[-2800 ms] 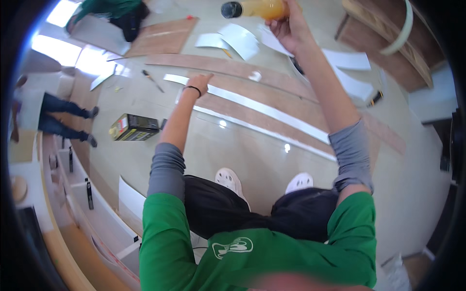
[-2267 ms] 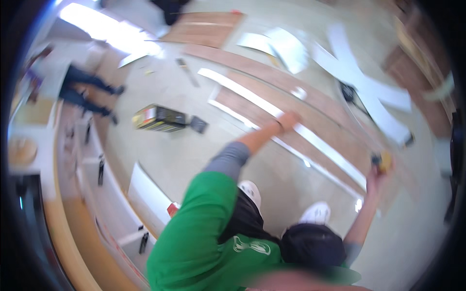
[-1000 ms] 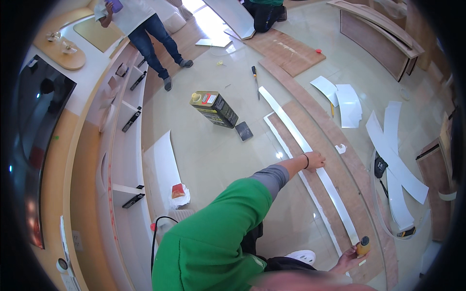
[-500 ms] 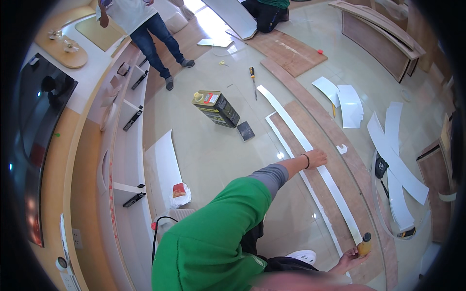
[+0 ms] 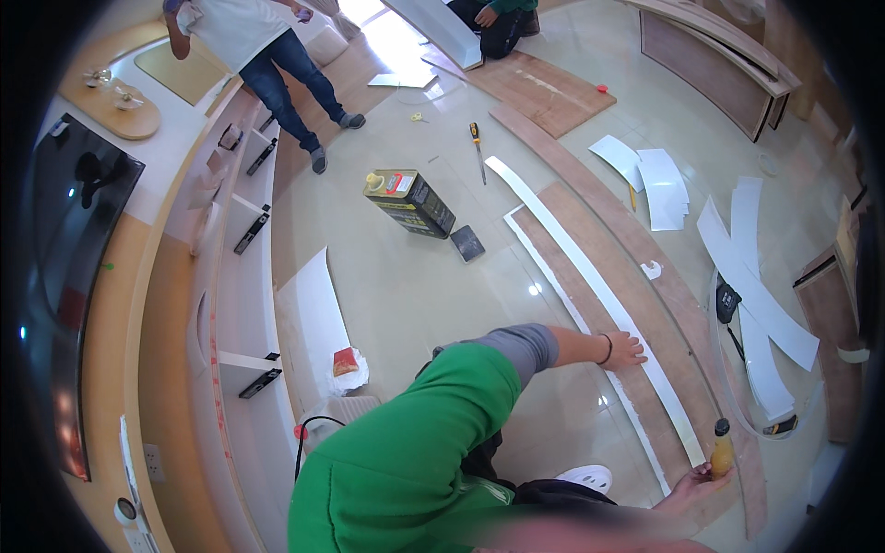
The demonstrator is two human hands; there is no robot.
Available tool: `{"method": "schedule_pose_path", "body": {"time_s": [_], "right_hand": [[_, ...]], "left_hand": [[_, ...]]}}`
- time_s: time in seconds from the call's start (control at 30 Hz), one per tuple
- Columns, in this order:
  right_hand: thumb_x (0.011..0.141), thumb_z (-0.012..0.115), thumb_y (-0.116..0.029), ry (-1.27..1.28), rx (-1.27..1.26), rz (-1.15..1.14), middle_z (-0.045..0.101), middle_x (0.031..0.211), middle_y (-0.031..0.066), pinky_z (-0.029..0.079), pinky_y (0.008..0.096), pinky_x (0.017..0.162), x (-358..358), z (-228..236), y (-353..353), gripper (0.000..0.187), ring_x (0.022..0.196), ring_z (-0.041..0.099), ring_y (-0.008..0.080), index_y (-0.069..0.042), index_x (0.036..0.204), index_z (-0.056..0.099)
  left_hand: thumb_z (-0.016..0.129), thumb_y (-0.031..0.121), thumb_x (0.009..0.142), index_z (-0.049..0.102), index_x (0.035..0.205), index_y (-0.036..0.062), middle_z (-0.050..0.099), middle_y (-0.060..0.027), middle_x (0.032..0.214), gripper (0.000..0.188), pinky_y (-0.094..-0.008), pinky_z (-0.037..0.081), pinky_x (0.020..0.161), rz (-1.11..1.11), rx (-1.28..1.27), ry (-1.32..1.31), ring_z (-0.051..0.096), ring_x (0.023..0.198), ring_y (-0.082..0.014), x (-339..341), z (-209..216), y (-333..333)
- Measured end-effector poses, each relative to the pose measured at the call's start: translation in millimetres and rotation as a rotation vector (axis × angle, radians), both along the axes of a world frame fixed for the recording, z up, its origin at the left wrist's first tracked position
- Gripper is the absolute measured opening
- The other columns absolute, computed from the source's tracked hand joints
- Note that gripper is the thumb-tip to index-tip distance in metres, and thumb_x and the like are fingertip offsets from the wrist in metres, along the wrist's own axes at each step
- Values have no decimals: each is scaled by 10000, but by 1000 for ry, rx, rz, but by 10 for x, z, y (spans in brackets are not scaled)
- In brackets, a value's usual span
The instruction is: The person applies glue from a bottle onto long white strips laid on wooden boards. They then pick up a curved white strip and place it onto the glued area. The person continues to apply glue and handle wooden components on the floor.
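Observation:
My left hand (image 5: 625,351) lies palm down on a long narrow white strip (image 5: 579,275), its fingers stretched out. Under that strip is a brown wooden board (image 5: 604,253) on the floor; a second white strip (image 5: 590,341) runs along the board's left edge. My right hand (image 5: 693,488) is at the strip's near end. Its fingers are wrapped round an amber-yellow, handle-like thing (image 5: 721,456) with a black top, held upright; its lower end is hidden, so the kind is unclear.
A metal can (image 5: 410,205) stands ahead, beside a dark square pad (image 5: 467,244) and a screwdriver (image 5: 477,147). White curved sheets (image 5: 737,253) and a tape measure (image 5: 727,301) lie right. One person (image 5: 286,74) stands far left; another (image 5: 493,23) kneels at the back.
My left hand has slid nearer along the strip, its fingers now flatter on it. My right hand and the amber thing have shifted slightly right in the picture.

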State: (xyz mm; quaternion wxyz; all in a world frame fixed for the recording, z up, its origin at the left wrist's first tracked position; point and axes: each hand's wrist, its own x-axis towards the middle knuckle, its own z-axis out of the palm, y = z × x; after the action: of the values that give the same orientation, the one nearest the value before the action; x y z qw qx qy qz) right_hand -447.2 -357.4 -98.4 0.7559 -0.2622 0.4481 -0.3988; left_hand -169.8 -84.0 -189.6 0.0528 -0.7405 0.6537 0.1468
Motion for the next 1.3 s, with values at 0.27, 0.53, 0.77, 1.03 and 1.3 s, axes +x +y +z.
{"method": "schedule_pose_path", "body": {"time_s": [0.27, 0.53, 0.77, 1.03, 1.3], "right_hand": [[905, 612, -385, -120, -34, -30, 597, 884, 62, 436, 157, 468, -212, 20, -250, 379, 589, 536, 83, -54, 1076, 545], [956, 551, -300, 81, -287, -54, 534, 978, 44, 458, 266, 738, 205, 295, -25, 265, 889, 530, 143, -82, 1105, 531], [864, 668, -301, 359, -386, -78, 583, 841, 73, 450, 238, 407, -161, 370, -314, 321, 508, 582, 157, -58, 991, 503], [812, 746, -288, 667, -639, 45, 585, 853, 192, 513, 264, 406, -175, 401, -73, 639, 494, 626, 192, 28, 1098, 270], [813, 740, -287, 598, -608, 171, 587, 879, 188, 508, 255, 398, 116, 290, -10, 619, 494, 629, 191, 26, 1092, 284]], "left_hand": [[529, 405, 868, 370, 1421, 313, 456, -138, 1312, 583, -511, 410, 953, 219, 321, -23, 473, 1208, -327, -432, 373, -755], [408, 287, 962, 497, 1327, 136, 493, -168, 1348, 404, -520, 462, 928, 460, 22, 82, 467, 1257, -366, -415, -596, -285], [569, 203, 851, 230, 1488, 263, 309, -171, 1452, 724, -471, 472, 929, 364, 159, -10, 374, 1307, -373, -626, 145, -442], [560, 186, 886, 239, 1452, 422, 302, -234, 1417, 692, -435, 491, 889, 339, 138, -122, 409, 1253, -427, -723, 97, -379], [563, 172, 877, 349, 1417, 353, 362, -162, 1402, 609, -439, 494, 906, 381, 196, 31, 474, 1219, -368, -608, 259, -491]]}}
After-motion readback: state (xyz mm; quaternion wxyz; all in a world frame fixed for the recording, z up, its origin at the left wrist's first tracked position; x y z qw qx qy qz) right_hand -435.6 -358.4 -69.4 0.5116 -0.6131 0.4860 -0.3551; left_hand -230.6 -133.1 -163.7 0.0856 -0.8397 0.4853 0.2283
